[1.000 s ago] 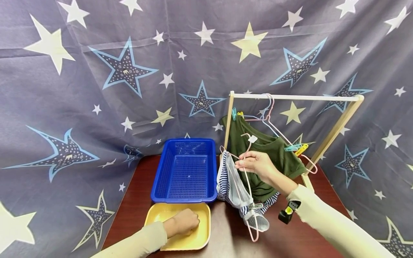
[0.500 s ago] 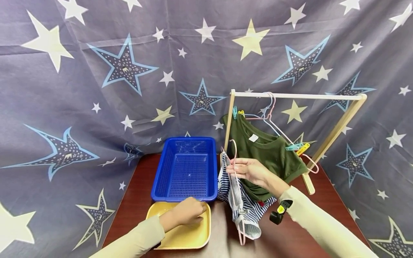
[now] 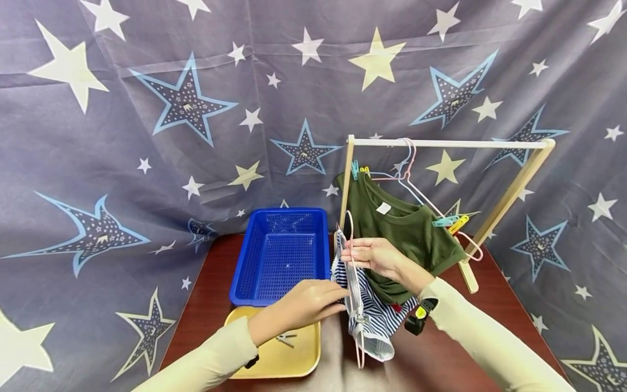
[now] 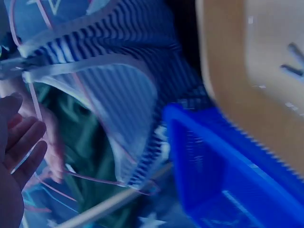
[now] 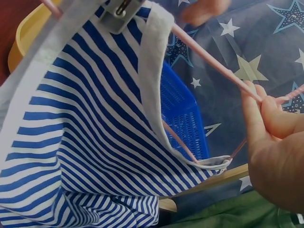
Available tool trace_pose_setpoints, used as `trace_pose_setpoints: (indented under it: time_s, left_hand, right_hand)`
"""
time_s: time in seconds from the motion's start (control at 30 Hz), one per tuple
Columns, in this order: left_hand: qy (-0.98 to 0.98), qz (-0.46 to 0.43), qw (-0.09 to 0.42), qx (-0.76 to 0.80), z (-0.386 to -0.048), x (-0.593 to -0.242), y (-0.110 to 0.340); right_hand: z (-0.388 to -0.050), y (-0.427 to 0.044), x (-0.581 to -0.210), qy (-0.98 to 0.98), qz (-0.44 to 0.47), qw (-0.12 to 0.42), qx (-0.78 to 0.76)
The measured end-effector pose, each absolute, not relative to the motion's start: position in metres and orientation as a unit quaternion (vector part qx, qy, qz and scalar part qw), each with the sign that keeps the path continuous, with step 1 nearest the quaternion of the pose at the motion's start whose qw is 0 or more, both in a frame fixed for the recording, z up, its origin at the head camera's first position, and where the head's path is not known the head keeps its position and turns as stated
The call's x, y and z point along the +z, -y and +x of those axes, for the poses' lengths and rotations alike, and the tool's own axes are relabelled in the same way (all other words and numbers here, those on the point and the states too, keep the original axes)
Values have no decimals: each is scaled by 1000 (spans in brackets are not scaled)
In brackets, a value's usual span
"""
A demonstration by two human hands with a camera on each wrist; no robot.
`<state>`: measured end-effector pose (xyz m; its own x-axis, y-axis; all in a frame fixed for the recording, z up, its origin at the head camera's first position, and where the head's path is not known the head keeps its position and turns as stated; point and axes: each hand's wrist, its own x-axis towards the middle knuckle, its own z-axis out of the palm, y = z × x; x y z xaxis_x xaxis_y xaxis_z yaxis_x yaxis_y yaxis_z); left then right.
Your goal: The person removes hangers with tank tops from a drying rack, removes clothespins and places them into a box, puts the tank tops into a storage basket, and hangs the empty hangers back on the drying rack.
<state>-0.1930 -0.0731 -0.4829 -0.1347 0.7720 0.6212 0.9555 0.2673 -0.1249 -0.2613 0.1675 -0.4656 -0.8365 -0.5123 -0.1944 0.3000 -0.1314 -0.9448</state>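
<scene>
My right hand (image 3: 379,260) pinches a pink wire hanger (image 5: 213,61) just below its hook. On the hanger hangs a blue-and-white striped sleeveless top (image 5: 90,137) with white trim. A grey clothespin (image 5: 121,14) clips one shoulder of it to the hanger; at the other shoulder (image 5: 213,164) I see no clip. My left hand (image 3: 306,304) is beside the top's left side, fingers extended and loosely apart. Nothing shows in those fingers (image 4: 26,142) in the left wrist view.
A yellow tray (image 3: 271,359) with grey clothespins (image 3: 286,338) lies in front of a blue basket (image 3: 281,302). Behind my right hand stands a small wooden rack (image 3: 450,144). From it hangs a green T-shirt (image 3: 411,234) with blue and yellow clothespins (image 3: 447,221).
My left hand has come up out of the yellow tray and moved right to the striped top. My right hand has moved left with the hanger, which has turned more edge-on.
</scene>
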Motion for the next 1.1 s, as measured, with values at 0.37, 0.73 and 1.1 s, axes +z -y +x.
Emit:
trace_pose_setpoints:
  time_s: [0.37,0.73,1.1]
  left_hand:
    - [704,-642,295,-71,-180,-470,41]
    - [702,-657,267,-66,-176,-467,25]
    - [710,-652,254,-78,-176,-463,23]
  right_hand:
    - [-262,-162,-459,-629,-92,278,-720]
    - [-254,-158,-448,-638,-25,249,-728]
    - [-253,-159,-445,-646,-4,280,-710]
